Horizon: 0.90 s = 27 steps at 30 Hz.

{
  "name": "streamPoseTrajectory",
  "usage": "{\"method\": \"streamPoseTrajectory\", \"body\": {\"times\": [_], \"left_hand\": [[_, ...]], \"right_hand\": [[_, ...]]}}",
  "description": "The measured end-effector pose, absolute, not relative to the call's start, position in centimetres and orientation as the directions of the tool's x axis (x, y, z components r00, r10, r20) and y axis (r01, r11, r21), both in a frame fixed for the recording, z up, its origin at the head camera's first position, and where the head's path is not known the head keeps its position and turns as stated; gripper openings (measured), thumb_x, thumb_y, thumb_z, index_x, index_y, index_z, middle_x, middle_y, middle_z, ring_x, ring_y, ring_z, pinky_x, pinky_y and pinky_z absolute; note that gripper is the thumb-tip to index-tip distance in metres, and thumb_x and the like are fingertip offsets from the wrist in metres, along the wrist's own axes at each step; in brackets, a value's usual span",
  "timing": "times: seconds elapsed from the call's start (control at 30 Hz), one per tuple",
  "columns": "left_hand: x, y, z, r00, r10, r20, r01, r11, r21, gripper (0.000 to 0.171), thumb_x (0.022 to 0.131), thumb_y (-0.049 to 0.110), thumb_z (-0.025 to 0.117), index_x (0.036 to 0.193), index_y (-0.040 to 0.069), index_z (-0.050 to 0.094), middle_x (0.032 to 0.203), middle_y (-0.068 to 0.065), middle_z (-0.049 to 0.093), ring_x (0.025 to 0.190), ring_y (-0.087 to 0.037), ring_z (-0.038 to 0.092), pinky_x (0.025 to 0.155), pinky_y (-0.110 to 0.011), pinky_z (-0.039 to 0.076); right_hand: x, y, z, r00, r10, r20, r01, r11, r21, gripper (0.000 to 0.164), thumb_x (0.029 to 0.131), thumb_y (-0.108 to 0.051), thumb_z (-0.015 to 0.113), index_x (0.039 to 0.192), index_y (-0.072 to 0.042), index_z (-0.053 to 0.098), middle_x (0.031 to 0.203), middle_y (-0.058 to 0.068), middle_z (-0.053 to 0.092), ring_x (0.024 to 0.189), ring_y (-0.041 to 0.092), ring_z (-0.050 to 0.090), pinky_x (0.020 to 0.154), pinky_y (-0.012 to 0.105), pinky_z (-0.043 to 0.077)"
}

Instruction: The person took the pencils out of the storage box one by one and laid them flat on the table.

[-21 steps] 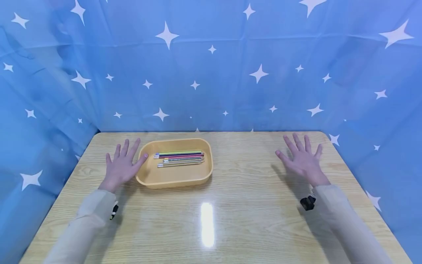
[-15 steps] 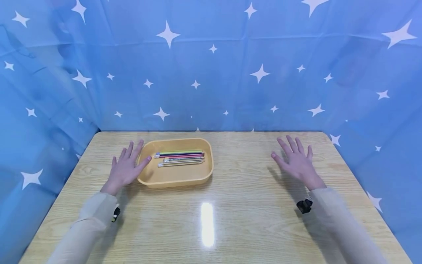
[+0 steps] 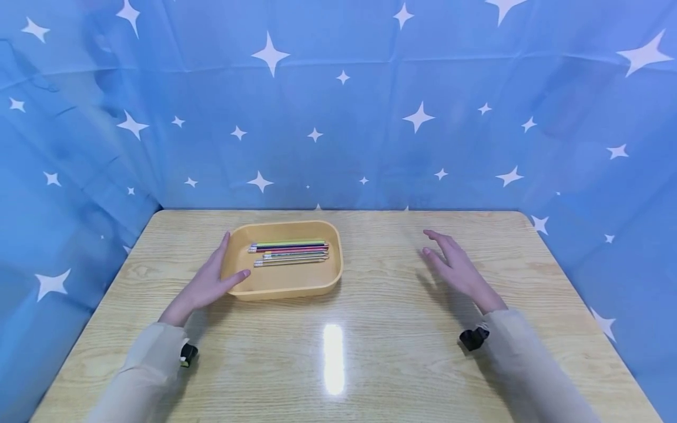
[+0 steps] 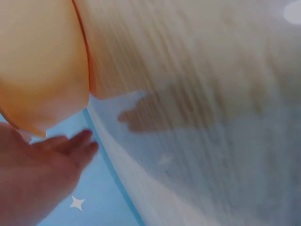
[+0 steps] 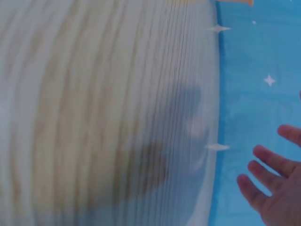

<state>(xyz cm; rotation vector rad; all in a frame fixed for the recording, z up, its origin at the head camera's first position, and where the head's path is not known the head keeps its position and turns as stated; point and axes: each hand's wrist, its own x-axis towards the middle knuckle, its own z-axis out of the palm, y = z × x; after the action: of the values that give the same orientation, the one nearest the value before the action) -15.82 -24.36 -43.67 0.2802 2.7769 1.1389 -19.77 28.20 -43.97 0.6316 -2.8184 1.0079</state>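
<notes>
Beyond both hands, and out to either side of them, hangs a blue curtain (image 3: 338, 158) scattered with white four-pointed stars. Below the hands spreads a light wood-grain table (image 3: 402, 358), and a bright streak of reflected light lies on it, nearer the wearer than either hand and between the two forearms. Pale sleeves run back from the wrists, the left sleeve (image 3: 138, 367) and the right sleeve (image 3: 534, 364).

Just to the right of the left hand (image 3: 205, 285) sits a shallow, round-cornered tan tray (image 3: 293, 283), well apart from the right hand (image 3: 460, 271). The left hand's thumb reaches over the tray's near left corner while the other fingers lie outside its left wall, thumb and fingers apart (whether they press on the tray, I cannot tell). The right hand is held with its fingers loosely bent and parted, and holds nothing; its shadow falls on the wood below it.

Inside the tray, to the right of the left thumb, several pencils (image 3: 291, 254) lie side by side, eraser ends toward the left hand. Smallest are the black wrist devices, the left device (image 3: 188, 354) and the right device (image 3: 474, 338), each just behind its hand.
</notes>
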Motion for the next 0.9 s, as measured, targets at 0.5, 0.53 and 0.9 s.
{"method": "streamPoseTrajectory", "body": {"times": [0.5,0.53,0.9], "left_hand": [[-15.2,-24.8,-44.2,-0.950,0.306,-0.070,0.104,0.518,0.849,0.115,0.085,0.022,0.075,0.151,0.007,-0.018,0.158,-0.018,-0.016,0.143,-0.038,-0.007,0.111,-0.057,0.004],[-15.3,-24.7,-44.3,-0.949,0.307,-0.069,0.107,0.522,0.846,0.115,0.085,0.023,0.075,0.151,0.007,-0.018,0.158,-0.018,-0.016,0.143,-0.038,-0.007,0.111,-0.057,0.004],[-16.1,-22.4,-44.5,-0.937,0.342,-0.073,0.138,0.554,0.821,0.119,0.083,0.034,0.077,0.152,0.009,-0.016,0.158,-0.016,-0.013,0.143,-0.038,-0.003,0.112,-0.055,0.006]], "right_hand": [[-19.7,26.4,-44.3,-0.908,-0.354,0.222,-0.408,0.636,-0.655,0.048,0.106,-0.025,0.040,0.146,0.001,0.036,0.141,0.028,0.035,0.121,0.045,0.042,0.090,0.057,0.043],[-19.7,26.2,-44.3,-0.907,-0.355,0.224,-0.410,0.634,-0.655,0.048,0.106,-0.025,0.040,0.146,0.001,0.036,0.141,0.028,0.036,0.120,0.045,0.043,0.089,0.057,0.043],[-19.5,23.7,-44.3,-0.868,-0.397,0.299,-0.489,0.577,-0.654,0.043,0.102,-0.018,0.050,0.140,0.002,0.044,0.125,0.023,0.054,0.114,0.033,0.051,0.082,0.048,0.049]]}}
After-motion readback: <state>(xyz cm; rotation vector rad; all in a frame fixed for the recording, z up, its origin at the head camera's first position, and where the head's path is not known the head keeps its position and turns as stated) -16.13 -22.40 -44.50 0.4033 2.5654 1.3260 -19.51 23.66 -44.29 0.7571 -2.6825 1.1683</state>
